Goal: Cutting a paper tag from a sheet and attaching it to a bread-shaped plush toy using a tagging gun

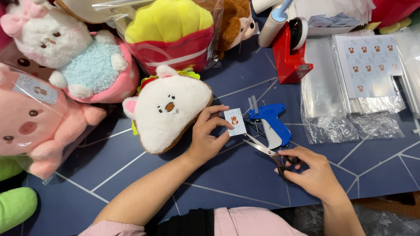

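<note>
White plush fills the space just left of the left hand (205,137): a sandwich-shaped soft toy (168,109) with a small face lies flat on the dark blue worktop (131,175), its brown edge touching the heel of that hand. The left hand pinches a small white tag card (235,122) between thumb and fingertips, holding it upright and face-up beside the toy, apparently so the printed side stays readable and the card sits close to the plush.

The right hand (313,175) is curled shut around the black handles of a pair of scissors (267,152), fingers through the loops; the blades are parted and point up-left toward the card, their tips just below it. Just above the right hand rests a blue tagging gun (271,122), lying on its side within easy reach, its needle end toward the card.

Farther up from the right hand stand a red tape dispenser (291,52), stacks of clear plastic bags (345,100) and a sheet of matching tag cards (372,61). Beyond the left hand, other plush toys (70,52), some already bagged, crowd the worktop's far-left side.
</note>
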